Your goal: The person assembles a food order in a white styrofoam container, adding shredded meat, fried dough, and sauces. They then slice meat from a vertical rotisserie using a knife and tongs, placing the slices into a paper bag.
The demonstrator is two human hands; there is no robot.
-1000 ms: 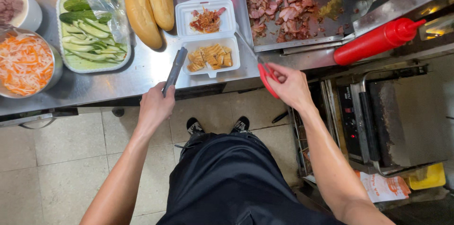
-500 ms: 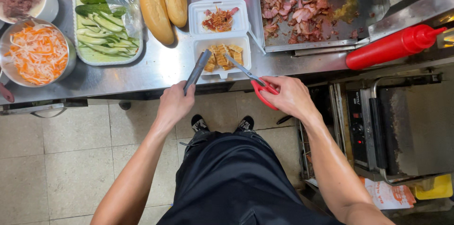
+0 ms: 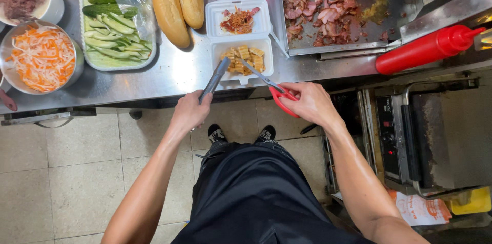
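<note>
Scissors and tongs met over the foam box at the counter edge.

Our right hand [image 3: 310, 103] gripped red-handled scissors [image 3: 266, 82], our left hand [image 3: 190, 112] closed on metal tongs [image 3: 215, 78]; the open foam box [image 3: 239, 39] sat at twelve o'clock. A push might have tipped it off; blades seemed slightly parted. Both tools had moved closer since earlier.

Red-handled steel scissors [image 3: 274, 90] noted, grey metal tongs [image 3: 215, 78], white foam clamshell box [image 3: 239, 39] with tan cut pieces, red plastic squeeze bottle [image 3: 425, 49], golden-brown bread loaves [image 3: 177, 3], green cucumber slices [image 3: 110, 31], orange-and-white shredded pickle [image 3: 41, 57], pale beige floor tiles [image 3: 66, 172].
</note>
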